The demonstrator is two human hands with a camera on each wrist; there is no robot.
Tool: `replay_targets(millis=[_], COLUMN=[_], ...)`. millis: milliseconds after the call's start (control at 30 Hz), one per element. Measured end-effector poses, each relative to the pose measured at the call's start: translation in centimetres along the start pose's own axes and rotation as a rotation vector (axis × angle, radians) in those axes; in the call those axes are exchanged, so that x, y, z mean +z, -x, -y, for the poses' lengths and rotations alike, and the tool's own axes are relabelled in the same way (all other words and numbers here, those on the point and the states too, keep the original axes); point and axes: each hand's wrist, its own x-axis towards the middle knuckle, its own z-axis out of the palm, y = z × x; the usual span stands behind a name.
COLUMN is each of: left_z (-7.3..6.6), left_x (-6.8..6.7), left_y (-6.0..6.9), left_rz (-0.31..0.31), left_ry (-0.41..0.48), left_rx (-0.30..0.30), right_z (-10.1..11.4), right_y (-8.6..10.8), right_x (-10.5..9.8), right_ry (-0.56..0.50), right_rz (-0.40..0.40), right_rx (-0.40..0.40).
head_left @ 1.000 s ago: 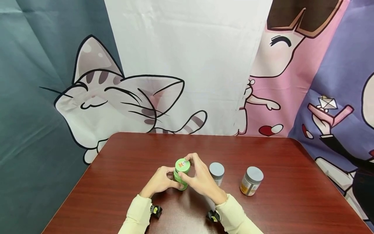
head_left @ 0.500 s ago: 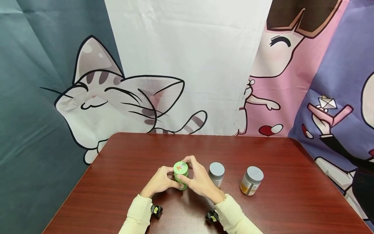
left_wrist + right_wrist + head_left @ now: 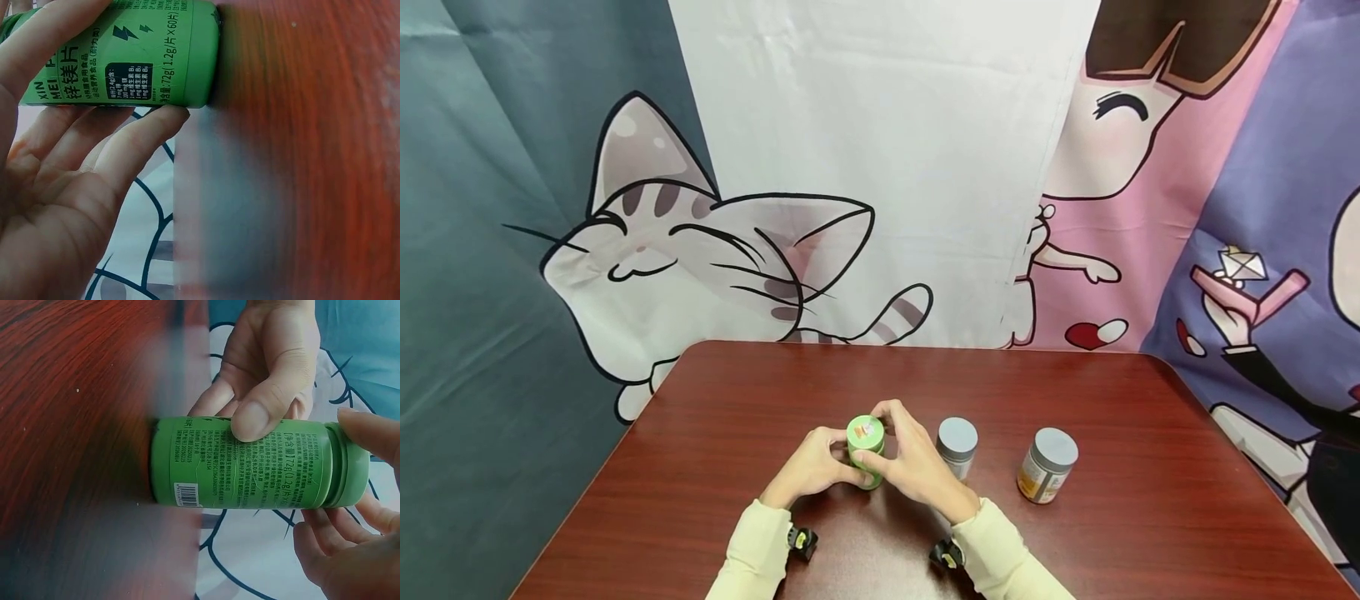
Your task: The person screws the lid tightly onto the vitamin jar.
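Lowered over the last second, the green lid (image 3: 865, 430), pinched in the right grip (image 3: 916, 463), caps the green bottle (image 3: 250, 475) upright on the surface (image 3: 760, 387), whose body the left grip (image 3: 809, 468) clamps from the left.

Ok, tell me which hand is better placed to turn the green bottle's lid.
Probably the right hand: it curls round the lid, while the left hand grips the green bottle lower down.

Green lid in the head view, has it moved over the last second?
Yes: the green lid moved down and slightly left, judged against the left grey-lidded jar.
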Motion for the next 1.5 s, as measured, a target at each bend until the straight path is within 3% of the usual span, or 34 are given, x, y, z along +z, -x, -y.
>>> replay_targets(millis=[100,300,533,867,967,1267,1400,1500], left_z=[0.1,-0.1,0.0,-0.5,-0.6,-3.5,-3.3,-2.4], left_x=[-0.1,-0.1,0.0,0.0,0.0,-0.2,-0.2,-0.1], left_y=[0.0,0.2,0.2,0.2,0.3,1.3,1.1,0.8], left_rz=[-0.002,-0.003,-0.007,-0.004,0.000,0.010,0.009,0.007], left_ry=[-0.013,-0.022,-0.003,-0.057,-0.042,-0.014,-0.016,-0.008], left_rx=[0.004,0.003,0.015,0.005,0.006,0.009,0.010,0.017], right_z=[-0.1,0.3,2.6,-0.3,0.1,3.1,3.3,3.4], right_y=[0.0,0.1,0.0,0.0,0.0,0.0,0.0,-0.1], right_x=[0.0,-0.4,-1.4,-0.4,-0.5,-1.0,-0.9,-0.8], right_ry=[-0.013,-0.159,-0.247,-0.334,-0.323,-0.199,-0.183,-0.155], right_rz=[0.011,0.053,0.116,0.090,0.082,-0.005,-0.027,-0.046], right_rx=[0.021,0.090,0.049,0.119,0.132,0.064,0.075,0.069])
